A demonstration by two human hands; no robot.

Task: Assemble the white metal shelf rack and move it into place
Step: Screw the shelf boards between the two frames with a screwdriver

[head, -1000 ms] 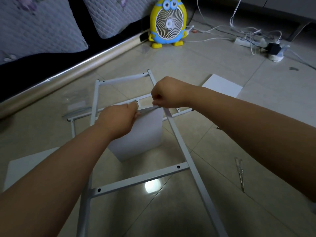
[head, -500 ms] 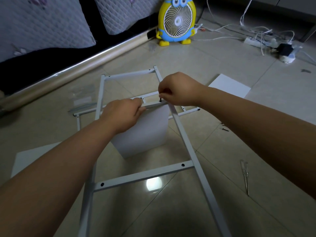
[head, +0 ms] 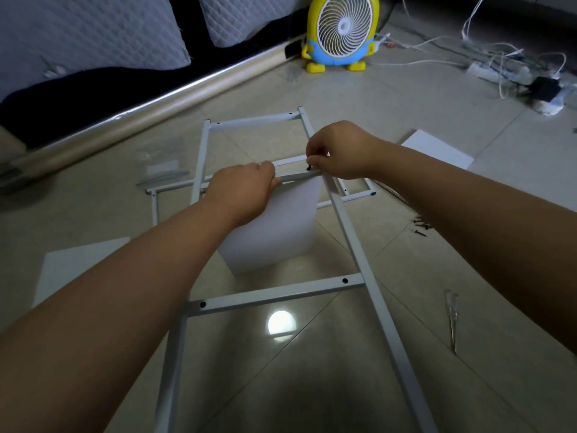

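White panel (head: 78,264) lies flat on tile floor (head: 312,385), far left. Beyond it a clear bag (head: 162,176) w/ parts, near the sofa (head: 93,89) base. By the bag, 2nd frame (head: 153,198) flat on floor, running right & passing under the main one.

L hand (head: 246,192): fingers curled round bar (head: 299,175), gripping its left part, knuckles up. White shelf (head: 274,232) drops from under that bar toward the floor, near side, btwn the two long rails. Black screw (head: 308,167) stands upright at bar's right end, tip touching bar, right where bar meets the right rail. R hand (head: 340,151) pinches the screw head btwn thumb & fingertips, other fingers curled in.

Frame (head: 352,245), white metal, ladder-shaped, sits mid-scene: runs from near edge out to mid-floor, far end toward the sofa. Near rung shows 2 dark holes, one at each end; far rung closes the top. Can't tell if near end is lifted off floor.

Yellow-blue fan (head: 342,29) stands upright at the far side, well beyond frame. Loose screws (head: 420,226) scattered on floor right of the right rail, apart from it. 2nd panel (head: 437,151) flat on floor beyond them, partly hidden by R forearm. Screwdriver (head: 452,320) lies on floor, near right, pointing near. Power strip (head: 496,73) w/ tangled white cables, far right.
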